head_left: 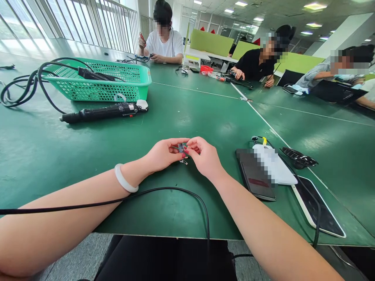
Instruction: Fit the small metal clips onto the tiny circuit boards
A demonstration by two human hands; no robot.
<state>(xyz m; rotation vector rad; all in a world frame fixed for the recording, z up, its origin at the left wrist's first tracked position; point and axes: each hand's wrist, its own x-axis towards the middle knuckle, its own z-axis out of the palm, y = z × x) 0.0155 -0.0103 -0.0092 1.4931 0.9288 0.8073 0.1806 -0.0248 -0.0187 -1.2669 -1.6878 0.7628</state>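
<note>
two bare hands meet above the near edge of a green table [187,113], the left hand [164,154] and right hand [203,156] both pinching a small blue circuit board [181,147] between fingertips; any print on it is too small to read. a black cable [164,191] loops along the near edge under the forearms. an electric screwdriver [102,112] lies beside a green basket [99,82] toward the far left corner, leaving open mat between. a dark phone [254,175] and a tablet [318,208] sit along the right edge. co-workers sit at the far edge in a bright, windowed office.
</note>
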